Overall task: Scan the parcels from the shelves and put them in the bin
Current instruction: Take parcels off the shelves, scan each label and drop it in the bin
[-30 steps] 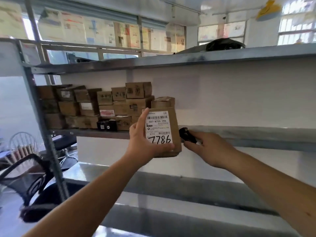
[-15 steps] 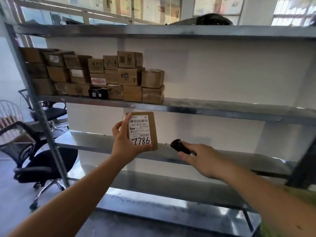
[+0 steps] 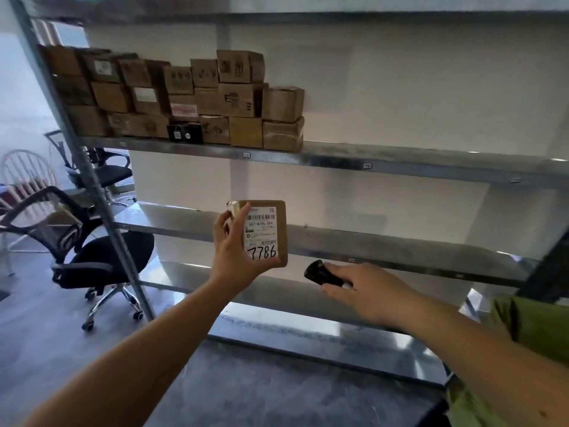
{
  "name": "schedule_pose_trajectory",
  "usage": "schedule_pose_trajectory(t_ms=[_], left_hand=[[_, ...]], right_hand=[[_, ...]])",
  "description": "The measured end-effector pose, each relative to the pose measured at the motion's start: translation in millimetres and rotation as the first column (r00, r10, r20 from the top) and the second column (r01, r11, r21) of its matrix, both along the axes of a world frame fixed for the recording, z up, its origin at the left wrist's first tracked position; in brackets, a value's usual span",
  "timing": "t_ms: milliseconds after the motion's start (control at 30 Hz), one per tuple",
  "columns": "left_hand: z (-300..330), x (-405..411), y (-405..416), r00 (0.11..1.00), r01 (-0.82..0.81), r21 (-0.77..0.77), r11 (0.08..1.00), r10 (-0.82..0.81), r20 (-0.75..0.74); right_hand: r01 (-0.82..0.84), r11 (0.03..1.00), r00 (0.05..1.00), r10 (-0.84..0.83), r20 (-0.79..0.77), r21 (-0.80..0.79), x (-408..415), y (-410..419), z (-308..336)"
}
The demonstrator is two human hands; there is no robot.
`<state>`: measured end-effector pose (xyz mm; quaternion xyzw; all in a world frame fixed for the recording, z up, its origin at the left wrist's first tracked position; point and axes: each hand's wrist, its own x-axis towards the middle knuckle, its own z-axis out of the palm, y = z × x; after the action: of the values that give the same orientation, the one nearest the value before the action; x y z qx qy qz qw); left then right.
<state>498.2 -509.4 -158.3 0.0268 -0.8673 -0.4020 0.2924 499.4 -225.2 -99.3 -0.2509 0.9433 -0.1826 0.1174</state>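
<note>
We hold a small cardboard parcel [image 3: 266, 234] upright in front of the metal shelves [image 3: 400, 167], level with the second shelf from the bottom. Its white label [image 3: 261, 234] faces us, with a barcode at the top and the handwritten number 7786 at the bottom. Our left hand [image 3: 235, 251] grips the parcel from its left side, thumb along the label's lower edge and fingers curled round the back. Just to the right and a little lower, apart from the parcel, our right hand [image 3: 366, 291] curls round a black scanner [image 3: 320, 272], whose head points up and left toward the parcel. On the shelf above, at the left, sits a stack of brown boxes [image 3: 184, 97] with one small black box [image 3: 184, 134] in the bottom row. Black office chairs [image 3: 92, 257] stand on the floor at the left, beside the shelf post.
</note>
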Motion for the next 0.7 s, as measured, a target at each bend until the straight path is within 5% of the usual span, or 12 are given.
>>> schedule_pose_trajectory(t_ms=[700], left_hand=[[-25, 12, -24, 0.993, -0.051, 0.000, 0.999, 0.050, 0.111]], right_hand=[[-0.071, 0.967, 0.997, 0.076, -0.009, 0.244, 24, -9, 7]])
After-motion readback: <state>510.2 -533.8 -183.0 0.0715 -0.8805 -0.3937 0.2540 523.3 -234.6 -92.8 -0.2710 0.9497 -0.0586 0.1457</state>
